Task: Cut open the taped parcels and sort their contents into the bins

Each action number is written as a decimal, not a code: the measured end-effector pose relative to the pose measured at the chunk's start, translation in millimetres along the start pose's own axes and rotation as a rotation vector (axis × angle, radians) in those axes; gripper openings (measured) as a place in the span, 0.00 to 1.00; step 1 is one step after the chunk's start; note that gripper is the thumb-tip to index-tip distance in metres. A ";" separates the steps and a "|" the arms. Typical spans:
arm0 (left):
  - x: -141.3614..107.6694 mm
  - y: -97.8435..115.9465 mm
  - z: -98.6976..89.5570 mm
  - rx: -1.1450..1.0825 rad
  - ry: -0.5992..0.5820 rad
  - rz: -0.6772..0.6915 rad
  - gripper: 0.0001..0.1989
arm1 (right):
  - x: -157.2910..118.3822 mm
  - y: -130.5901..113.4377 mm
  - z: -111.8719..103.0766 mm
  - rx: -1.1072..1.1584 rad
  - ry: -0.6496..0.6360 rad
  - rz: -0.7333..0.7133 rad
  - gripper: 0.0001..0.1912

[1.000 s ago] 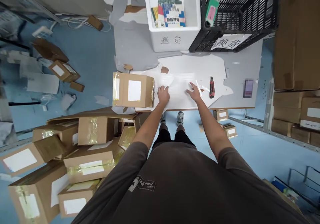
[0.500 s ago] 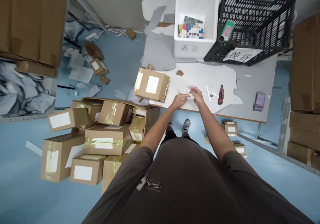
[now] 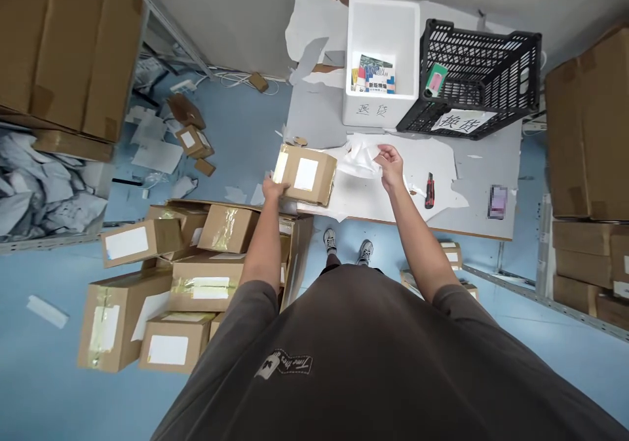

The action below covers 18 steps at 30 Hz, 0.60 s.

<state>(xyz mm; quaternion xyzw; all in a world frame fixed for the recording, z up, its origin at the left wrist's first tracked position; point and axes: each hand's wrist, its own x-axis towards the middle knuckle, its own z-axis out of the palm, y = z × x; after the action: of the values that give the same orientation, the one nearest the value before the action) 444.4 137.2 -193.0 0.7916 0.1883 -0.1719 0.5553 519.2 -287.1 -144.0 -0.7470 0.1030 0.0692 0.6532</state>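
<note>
My left hand grips the near left corner of a taped cardboard box, which lies on the worktable with a white label on its top. Between the fingers of my right hand is pinched the edge of a crumpled white plastic bag, thin and spread out just right of the box. To the right of that hand lies a red and black box cutter on the white sheet covering the table.
At the table's back stand a white bin holding booklets and a black plastic crate with a green packet. Several taped boxes are heaped on the floor to my left. Stacked cartons line the right side.
My left hand has left the plastic and moved left onto the box. The white bag, bunched between both hands before, now hangs spread from my right hand.
</note>
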 end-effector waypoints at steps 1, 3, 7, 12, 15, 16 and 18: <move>0.5 2.9 0.3 0.050 0.108 -0.064 0.41 | 1.5 1.2 -0.9 -0.007 -0.008 0.005 0.36; -6.5 15.1 8.9 0.188 0.285 -0.144 0.30 | 3.1 0.6 -3.0 0.002 -0.011 0.009 0.36; -46.1 48.9 58.1 0.314 0.327 -0.018 0.24 | 1.8 -15.0 -5.6 0.032 -0.002 -0.025 0.36; -92.2 69.6 147.0 0.470 0.182 0.099 0.29 | -9.5 -36.6 3.7 0.061 0.028 -0.069 0.32; -100.9 68.4 185.8 0.536 0.129 0.139 0.29 | -20.3 -35.4 24.5 0.037 -0.080 -0.035 0.31; -101.8 67.1 194.9 0.552 0.110 0.153 0.30 | -23.7 -32.8 34.0 -0.008 -0.125 -0.028 0.30; -103.0 64.7 208.1 0.583 0.068 0.152 0.31 | -29.5 -25.3 54.6 -0.166 -0.187 -0.051 0.24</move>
<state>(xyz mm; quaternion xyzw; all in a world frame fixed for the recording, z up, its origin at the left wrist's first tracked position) 373.3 -90.5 -158.2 0.9347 0.0895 -0.1501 0.3095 498.5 -227.9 -120.1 -0.7911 0.0164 0.1301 0.5974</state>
